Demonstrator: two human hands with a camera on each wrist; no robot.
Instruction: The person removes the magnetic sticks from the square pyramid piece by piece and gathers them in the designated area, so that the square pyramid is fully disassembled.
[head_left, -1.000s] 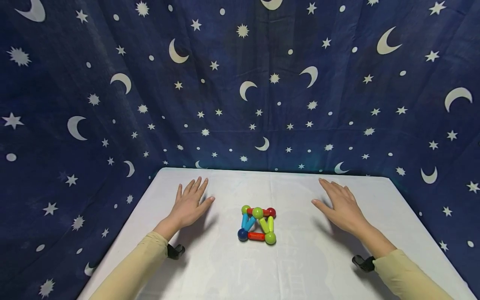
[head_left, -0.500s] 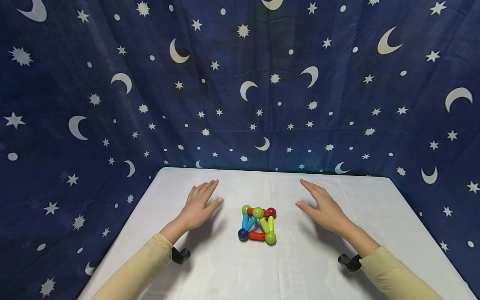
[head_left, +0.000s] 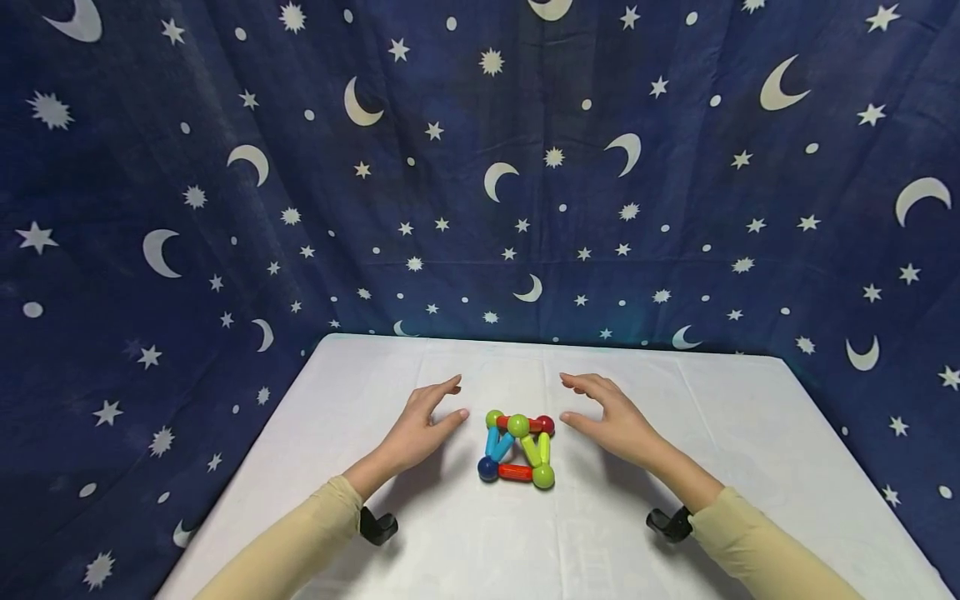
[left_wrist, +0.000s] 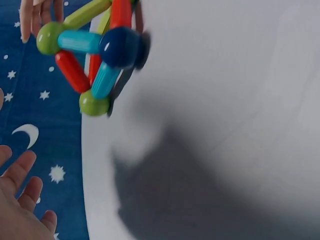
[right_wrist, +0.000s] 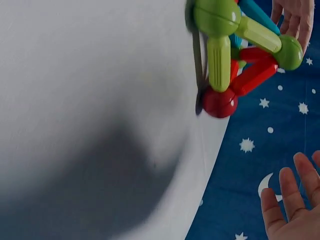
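Between my hands, on the white cloth, stands a small pyramid-shaped frame of magnetic rods and balls (head_left: 514, 472). Its balls are green, dark blue and red; its rods are red, light blue and lime. To its left hovers my left hand (head_left: 420, 425), fingers slightly bent and thumb apart. My right hand (head_left: 615, 421) mirrors it on the right side. Neither hand touches the frame, and both hold nothing. The left wrist view shows the dark blue ball (left_wrist: 120, 47) close up, with loosely spread left fingers (left_wrist: 22, 172). A red ball (right_wrist: 220, 103) shows in the right wrist view.
A white cloth (head_left: 465, 550) covers the table. Behind and beside it hangs a dark blue curtain (head_left: 450, 208) with moons and stars. Black wrist cameras (head_left: 378, 527) sit under both forearms.
Both hands have moved inward toward the frame from either side, and their fingers have bent a little from being spread straight. The frame has stayed in place.
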